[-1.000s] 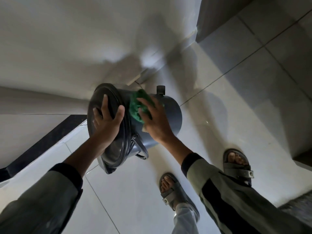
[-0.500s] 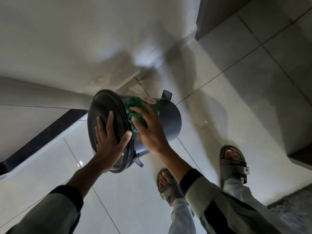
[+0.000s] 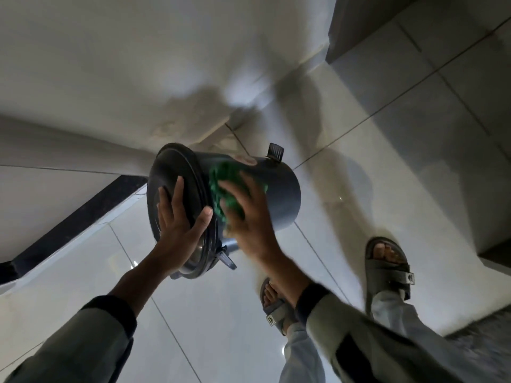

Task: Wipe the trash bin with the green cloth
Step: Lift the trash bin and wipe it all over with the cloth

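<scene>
Dark trash bin tilted; crumpled green cloth against side

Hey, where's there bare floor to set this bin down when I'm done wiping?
Bare tiles lie left of the left sandal, under the left hand, out to the black strip. More open floor lies beyond the trash bin, right of it toward the grey step. It is tight around both sandals and the mat.

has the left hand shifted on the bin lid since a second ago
Yes. The left hand has slid from the lid's upper part toward its lower rim on the trash bin; the camera moved too, so only this relative shift is reliable.
</scene>
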